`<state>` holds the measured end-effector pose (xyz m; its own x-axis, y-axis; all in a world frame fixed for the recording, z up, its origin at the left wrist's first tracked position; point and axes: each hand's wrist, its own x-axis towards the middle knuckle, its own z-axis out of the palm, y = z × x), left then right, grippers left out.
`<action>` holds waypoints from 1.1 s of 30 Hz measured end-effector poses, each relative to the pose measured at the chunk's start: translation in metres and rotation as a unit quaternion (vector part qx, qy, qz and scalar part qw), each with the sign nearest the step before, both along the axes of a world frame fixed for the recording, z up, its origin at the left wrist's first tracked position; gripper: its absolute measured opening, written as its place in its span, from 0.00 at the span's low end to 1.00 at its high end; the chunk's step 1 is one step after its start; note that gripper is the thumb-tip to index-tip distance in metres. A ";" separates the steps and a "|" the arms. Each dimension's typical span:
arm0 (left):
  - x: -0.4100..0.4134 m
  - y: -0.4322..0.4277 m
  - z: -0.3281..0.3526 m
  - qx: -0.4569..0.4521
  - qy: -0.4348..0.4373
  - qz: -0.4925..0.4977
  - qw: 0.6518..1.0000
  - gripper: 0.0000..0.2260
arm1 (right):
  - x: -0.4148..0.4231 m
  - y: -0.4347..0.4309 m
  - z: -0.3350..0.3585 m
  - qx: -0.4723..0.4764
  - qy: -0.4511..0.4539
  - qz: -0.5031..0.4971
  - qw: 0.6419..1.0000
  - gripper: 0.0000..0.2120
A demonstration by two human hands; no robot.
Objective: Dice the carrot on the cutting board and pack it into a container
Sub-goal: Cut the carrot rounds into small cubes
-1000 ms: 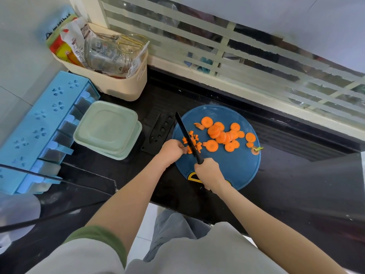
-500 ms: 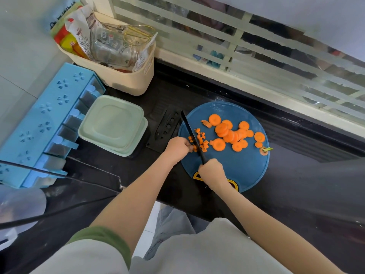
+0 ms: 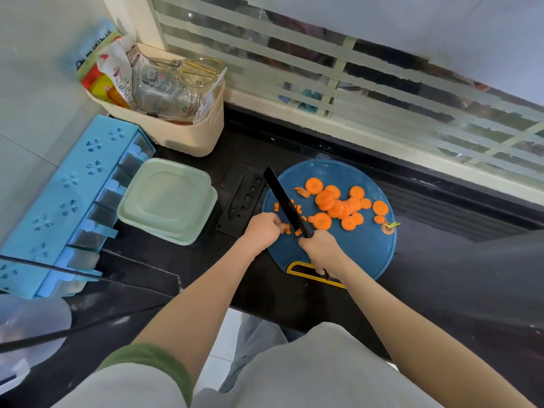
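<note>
A round blue cutting board (image 3: pixel 362 254) lies on the black counter. Several orange carrot slices (image 3: pixel 338 206) are heaped on its far half, with the carrot end (image 3: pixel 388 228) at the right rim. Small diced carrot pieces (image 3: pixel 290 222) lie at the board's left side. My right hand (image 3: pixel 322 250) grips the handle of a black knife (image 3: pixel 284 200), whose blade points away to the left over the dice. My left hand (image 3: pixel 262 231) has curled fingers that pinch carrot pieces beside the blade. A pale green lidded container (image 3: pixel 164 198) sits left of the board.
A black knife sheath (image 3: pixel 245 198) lies between container and board. A blue compartment rack (image 3: pixel 67 201) stands at the left, a cream basket (image 3: pixel 182 134) with jars and packets behind it. The window sill runs along the back, and the counter edge is near my body.
The blade has shifted slightly over the dice pile while my left hand stays at the carrot pieces. The camera view has drifted, so everything sits a bit further right.
</note>
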<state>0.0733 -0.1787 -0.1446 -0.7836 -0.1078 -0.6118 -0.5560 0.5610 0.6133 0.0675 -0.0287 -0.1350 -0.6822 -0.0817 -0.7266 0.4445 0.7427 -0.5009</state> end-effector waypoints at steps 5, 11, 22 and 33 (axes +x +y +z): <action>0.000 0.001 0.003 -0.022 0.035 -0.039 0.998 0.11 | 0.003 0.023 0.019 -0.086 -0.058 -0.065 0.993 0.13; -0.006 0.012 0.019 0.064 0.093 0.120 0.986 0.13 | 0.003 0.039 0.038 -0.212 -0.137 -0.099 0.962 0.17; -0.017 0.020 0.046 0.535 -0.089 0.341 0.768 0.27 | 0.007 0.044 0.043 -0.349 -0.235 -0.161 0.893 0.20; -0.018 0.017 0.038 0.315 -0.079 0.309 0.894 0.10 | 0.011 0.063 0.040 -0.286 -0.149 -0.176 0.930 0.20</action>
<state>0.0550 -0.1617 -0.1068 -0.5928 -0.0856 -0.8008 -0.7475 -0.3115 0.5867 0.0788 0.0339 -0.0955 -0.5157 -0.3222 -0.7939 0.7916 0.1754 -0.5853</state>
